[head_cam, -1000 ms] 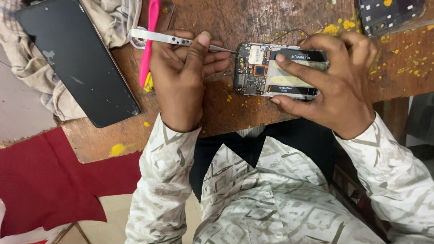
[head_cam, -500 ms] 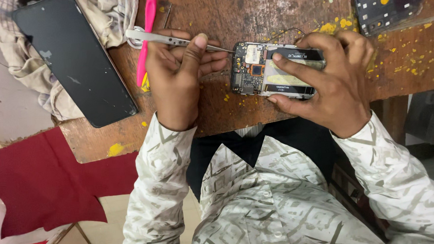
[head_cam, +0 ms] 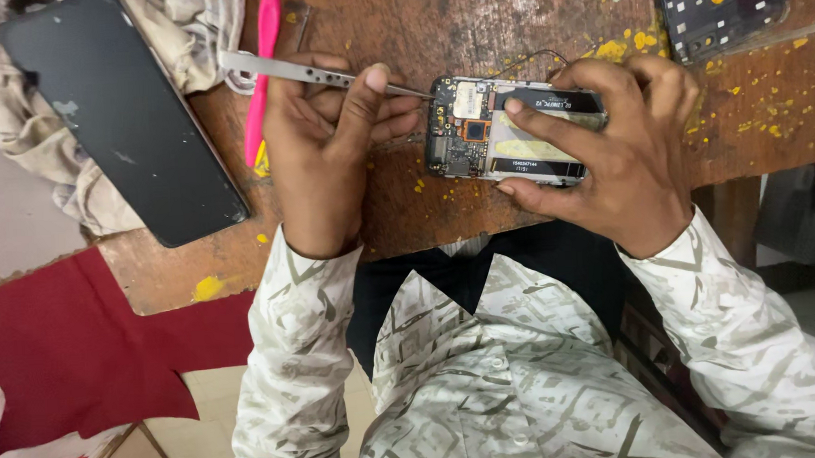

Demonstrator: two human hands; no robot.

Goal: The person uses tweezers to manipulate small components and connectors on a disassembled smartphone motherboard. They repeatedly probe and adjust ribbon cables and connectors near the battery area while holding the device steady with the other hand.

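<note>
Left hand [head_cam: 324, 150] pinched shut on tweezers [head_cam: 297, 70], tip at opened phone [head_cam: 505, 131] at 3 o'clock, right hand [head_cam: 617, 144] clamping it.

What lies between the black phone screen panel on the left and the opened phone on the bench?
In the head view, the left hand gripping metal tweezers, with a pink tool beside it, sits between the black screen panel and the opened phone.

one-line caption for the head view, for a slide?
Left hand points tweezers at an opened phone steadied by the right hand on a wooden table.
</note>
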